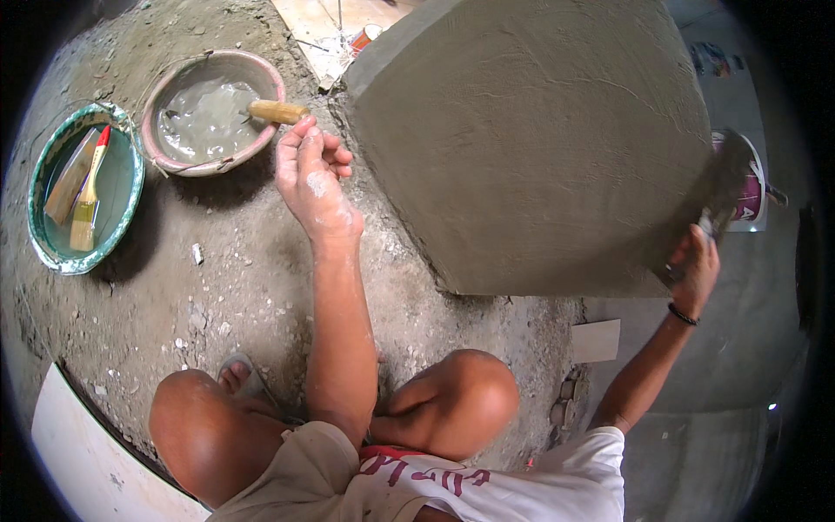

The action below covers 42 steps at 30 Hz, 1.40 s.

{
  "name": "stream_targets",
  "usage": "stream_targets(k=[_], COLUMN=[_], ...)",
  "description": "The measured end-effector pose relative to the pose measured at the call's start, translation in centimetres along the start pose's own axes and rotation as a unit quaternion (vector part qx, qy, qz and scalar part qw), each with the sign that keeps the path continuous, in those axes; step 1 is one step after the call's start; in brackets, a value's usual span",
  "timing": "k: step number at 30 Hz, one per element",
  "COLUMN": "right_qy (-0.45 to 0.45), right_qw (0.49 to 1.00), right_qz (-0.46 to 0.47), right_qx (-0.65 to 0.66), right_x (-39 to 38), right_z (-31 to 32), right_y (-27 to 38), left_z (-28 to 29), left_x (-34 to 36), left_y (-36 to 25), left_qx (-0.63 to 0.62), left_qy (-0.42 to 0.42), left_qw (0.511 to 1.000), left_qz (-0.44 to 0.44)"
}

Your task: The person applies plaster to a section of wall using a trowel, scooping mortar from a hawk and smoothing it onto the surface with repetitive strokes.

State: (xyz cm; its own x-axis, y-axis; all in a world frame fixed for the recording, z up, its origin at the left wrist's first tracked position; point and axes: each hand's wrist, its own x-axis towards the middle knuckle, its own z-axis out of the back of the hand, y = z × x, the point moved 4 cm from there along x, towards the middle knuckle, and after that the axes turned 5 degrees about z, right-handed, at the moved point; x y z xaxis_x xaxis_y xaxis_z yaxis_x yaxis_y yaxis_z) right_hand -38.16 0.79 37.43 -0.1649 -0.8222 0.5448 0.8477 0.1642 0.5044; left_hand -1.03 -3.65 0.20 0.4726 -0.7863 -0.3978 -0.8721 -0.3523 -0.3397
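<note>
At the right edge of one plastered block [531, 157], one trowel [731, 170] in the nearer right hand [693, 271], blade just above grip, long axis slanting up-right; left hand [317, 178] half-curled by one wooden handle [278, 111], can't tell if gripping; one pink-rimmed tub [280, 85], one green tub [139, 165], one brush [88, 198].

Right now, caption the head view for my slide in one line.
Right hand holding a trowel at the plastered block, left hand at a wooden handle by the bucket's rim.
</note>
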Motion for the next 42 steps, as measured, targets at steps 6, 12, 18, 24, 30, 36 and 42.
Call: stream_targets(k=[6, 12, 18, 24, 30, 36, 42], right_qy=[0.036, 0.278, 0.391, 0.35, 0.244, 0.126, 0.091], right_qw=[0.996, 0.941, 0.877, 0.893, 0.939, 0.981, 0.993], right_qz=[0.077, 0.154, 0.075, 0.027, 0.08, 0.118, 0.029], right_qx=[0.028, -0.113, -0.269, -0.282, -0.228, -0.092, 0.075], right_x=[-4.8, -18.4, -25.1, -22.4, -14.9, -5.2, -0.6], right_z=[-3.3, -27.2, -41.4, -43.7, -37.9, -26.7, -13.3], right_y=[0.9, -8.4, -17.6, -19.5, -13.3, -6.3, -1.2], left_z=[1.3, 0.9, 1.9, 3.5, 1.3, 0.1, -0.2], left_x=[0.6, 0.0, 1.1, 2.2, 1.3, 0.4, 0.6], left_y=[0.0, -0.8, -3.8, -5.0, -3.4, -2.2, -1.6], left_qx=[0.025, 0.012, 0.014, 0.027, 0.031, 0.017, 0.001], left_qy=[-0.016, -0.012, -0.022, -0.036, -0.022, -0.007, -0.002], left_qw=[1.0, 1.0, 0.999, 0.998, 0.999, 1.0, 1.0], left_qz=[-0.006, 0.011, -0.041, -0.05, -0.022, -0.022, -0.006])
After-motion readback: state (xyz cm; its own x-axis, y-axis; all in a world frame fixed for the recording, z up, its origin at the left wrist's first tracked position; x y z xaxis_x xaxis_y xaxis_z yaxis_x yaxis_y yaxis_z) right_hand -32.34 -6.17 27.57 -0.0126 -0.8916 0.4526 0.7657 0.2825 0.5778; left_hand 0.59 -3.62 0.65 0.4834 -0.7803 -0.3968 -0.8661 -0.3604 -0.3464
